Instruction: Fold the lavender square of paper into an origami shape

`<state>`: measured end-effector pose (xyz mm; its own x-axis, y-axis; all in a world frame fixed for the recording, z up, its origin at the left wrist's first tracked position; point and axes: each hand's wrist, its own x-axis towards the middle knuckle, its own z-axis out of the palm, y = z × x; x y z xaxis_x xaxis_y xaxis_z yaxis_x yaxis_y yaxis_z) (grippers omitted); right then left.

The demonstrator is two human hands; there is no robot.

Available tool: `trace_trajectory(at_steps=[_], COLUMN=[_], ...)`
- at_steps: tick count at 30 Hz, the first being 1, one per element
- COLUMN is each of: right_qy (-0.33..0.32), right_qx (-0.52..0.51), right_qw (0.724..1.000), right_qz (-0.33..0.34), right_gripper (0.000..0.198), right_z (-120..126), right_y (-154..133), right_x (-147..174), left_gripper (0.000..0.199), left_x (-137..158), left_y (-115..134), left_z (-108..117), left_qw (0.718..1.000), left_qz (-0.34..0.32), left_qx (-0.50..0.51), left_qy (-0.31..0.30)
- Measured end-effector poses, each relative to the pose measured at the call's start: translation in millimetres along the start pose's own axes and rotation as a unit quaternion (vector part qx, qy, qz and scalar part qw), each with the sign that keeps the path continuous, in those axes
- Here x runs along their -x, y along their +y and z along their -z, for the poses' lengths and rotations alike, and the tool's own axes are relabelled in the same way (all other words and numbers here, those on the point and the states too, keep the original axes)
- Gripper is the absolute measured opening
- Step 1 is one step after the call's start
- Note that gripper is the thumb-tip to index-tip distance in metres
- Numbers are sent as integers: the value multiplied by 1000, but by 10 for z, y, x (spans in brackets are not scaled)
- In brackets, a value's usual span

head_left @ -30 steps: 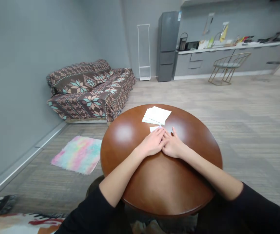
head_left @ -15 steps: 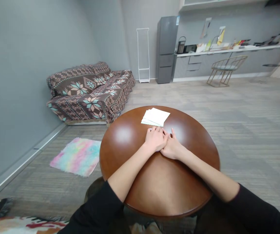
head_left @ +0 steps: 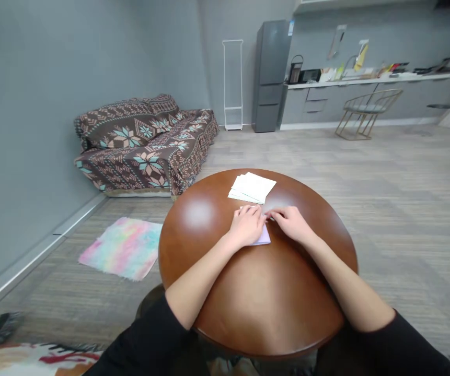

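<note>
A small piece of folded lilac paper (head_left: 263,238) lies on the round brown table (head_left: 256,292), mostly covered by my left hand (head_left: 247,224). That hand rests flat over it, fingers stretched forward and pressing it down. My right hand (head_left: 288,222) is at the paper's right edge, thumb and fingertips closed in a pinch close to the left fingers. The exact grip there is small and partly hidden. Just beyond both hands, several white sheets (head_left: 254,186) lie fanned out on the table.
A sofa with a patterned cover (head_left: 142,146) stands at the back left, with a fluffy pastel rug (head_left: 125,248) before it. Farther off are a white rack (head_left: 233,108), a grey fridge (head_left: 270,78), a wire chair (head_left: 366,109) and a kitchen counter (head_left: 326,83).
My right hand has come off the left hand, turned over and moved to the paper's right edge. More of the lilac paper now shows. My left hand stays on the paper.
</note>
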<state>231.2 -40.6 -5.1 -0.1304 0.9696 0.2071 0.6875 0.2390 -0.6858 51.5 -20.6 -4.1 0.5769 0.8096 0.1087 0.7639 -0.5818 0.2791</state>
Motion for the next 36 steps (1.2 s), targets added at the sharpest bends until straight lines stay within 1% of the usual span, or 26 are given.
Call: trace_trajectory(at_steps=[2,3,5,7,10,14,19,22,27,31,34,36], right_qy=[44,51,43,27,-1,-18,-8,2,0,-2,4,11], right_qx=[5,5,-2,-10,-16,-16,-7,2,15,46,84,112], right_qw=[999,998,999,999,1000,1000,1000,1000,1000,998,995,991], right_qz=[-29,-33,-26,-16,-5,-5,-9,-13,-24,-40,-58,-76], right_gripper=[27,21,13,8,8,13,8,8,8,7,10,13], right_z=[-2,-20,-68,-107,-121,-100,-101,-102,-98,-111,-134,-154], right_y=[47,58,55,37,28,64,90,91,96,85,47,4], right_x=[-46,-61,-75,-73,-59,-52,-72,-78,-83,-99,-87,-59], left_gripper=[54,55,57,61,61,61,58,56,56,56,58,55], left_x=[174,282,510,702,842,790,629,581,591,600,602,602], left_y=[73,121,223,306,363,363,352,343,323,320,348,379], left_z=[-48,-78,-141,-194,-231,-218,-221,-243,-262,-265,-245,-216], left_qw=[999,997,994,992,992,992,993,993,994,995,997,997], left_qz=[-24,-38,-61,-75,-72,-66,-61,-59,-61,-60,-43,-26], left_qx=[-38,-56,-79,-87,-88,-90,-89,-89,-72,-51,-31,-18], left_qy=[12,25,44,50,53,51,52,58,61,60,64,68])
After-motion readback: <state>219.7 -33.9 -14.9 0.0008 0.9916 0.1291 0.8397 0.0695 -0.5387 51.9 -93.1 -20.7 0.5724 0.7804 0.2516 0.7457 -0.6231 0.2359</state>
